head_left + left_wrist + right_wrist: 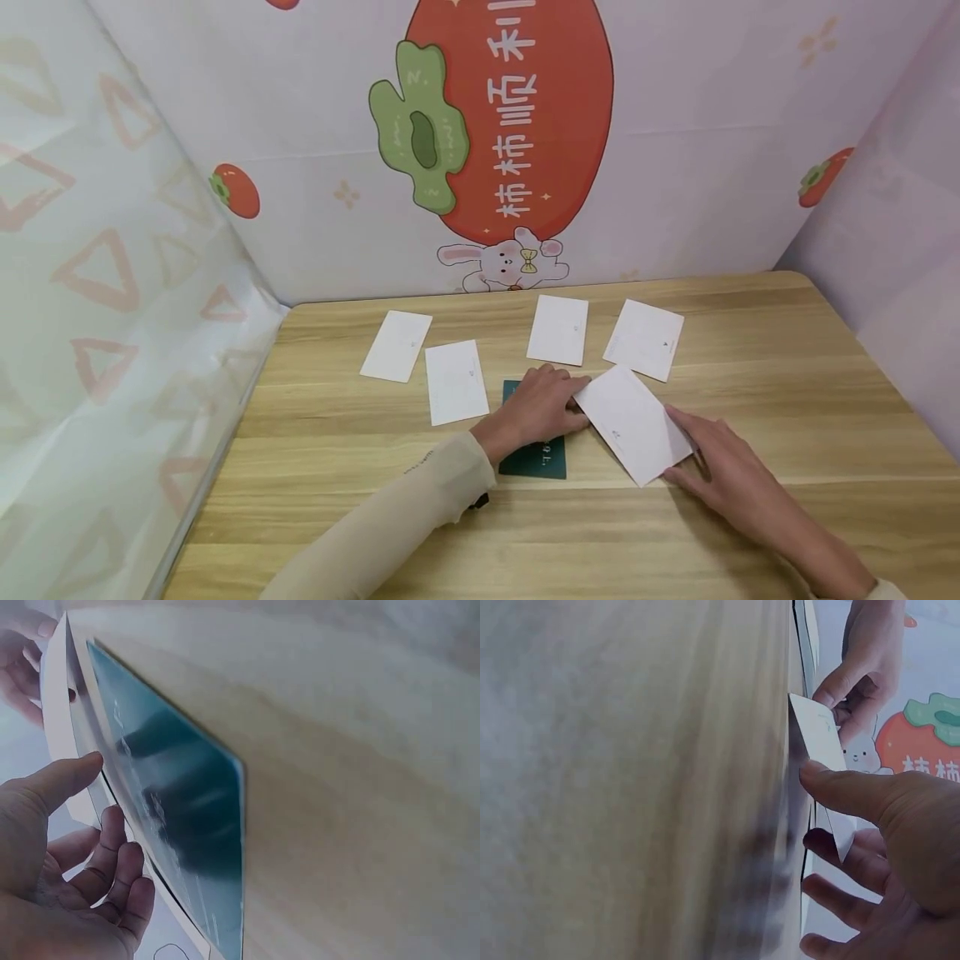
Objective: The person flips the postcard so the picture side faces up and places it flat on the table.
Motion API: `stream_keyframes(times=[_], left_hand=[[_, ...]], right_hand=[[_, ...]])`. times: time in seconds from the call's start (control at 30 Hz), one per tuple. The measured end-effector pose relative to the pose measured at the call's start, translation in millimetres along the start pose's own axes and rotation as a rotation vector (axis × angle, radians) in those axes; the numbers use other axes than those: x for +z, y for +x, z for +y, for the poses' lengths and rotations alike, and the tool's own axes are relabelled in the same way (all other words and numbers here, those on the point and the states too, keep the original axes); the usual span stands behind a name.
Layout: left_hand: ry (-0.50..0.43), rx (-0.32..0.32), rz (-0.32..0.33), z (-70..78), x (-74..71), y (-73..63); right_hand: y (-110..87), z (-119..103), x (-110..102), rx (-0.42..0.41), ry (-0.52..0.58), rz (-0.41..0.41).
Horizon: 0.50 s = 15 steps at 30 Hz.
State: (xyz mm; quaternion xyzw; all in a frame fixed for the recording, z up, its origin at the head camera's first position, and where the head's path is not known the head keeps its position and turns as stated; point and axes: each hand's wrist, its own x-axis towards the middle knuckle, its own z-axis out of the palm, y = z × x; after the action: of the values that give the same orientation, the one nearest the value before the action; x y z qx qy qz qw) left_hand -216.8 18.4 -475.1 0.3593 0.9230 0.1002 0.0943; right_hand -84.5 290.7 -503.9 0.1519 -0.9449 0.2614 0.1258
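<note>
Right of centre on the worktop (247,517): white card (633,429), slightly tilted, spanning both hands. Right hand (723,471) has its grip nearly closed on the card's right edge, thumb against fingers. Left hand (542,404), grip narrow, pinches the card's left corner. Dark green card (534,461) lies partly beneath the left hand. Four other white cards (557,331) lie beyond, spread apart.
</note>
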Motion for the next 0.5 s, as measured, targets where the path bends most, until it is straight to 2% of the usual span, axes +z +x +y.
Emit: stream_keyframes(times=[0.13,0.3,0.5], left_hand=[[-0.021,0.009,-0.002,-3.3,-3.8,-1.5],[-0.058,0.055,0.07,-8.1,-5.6,0.4],[-0.126,0.035,0.116,-10.2,-6.2,0.4]], right_hand=[[3.7,1,-4,-0.041,-0.027,0.019],[9.0,2,-9,-0.102,-0.057,0.057],[12.4,4,-14,-0.082,-0.045,0.056]])
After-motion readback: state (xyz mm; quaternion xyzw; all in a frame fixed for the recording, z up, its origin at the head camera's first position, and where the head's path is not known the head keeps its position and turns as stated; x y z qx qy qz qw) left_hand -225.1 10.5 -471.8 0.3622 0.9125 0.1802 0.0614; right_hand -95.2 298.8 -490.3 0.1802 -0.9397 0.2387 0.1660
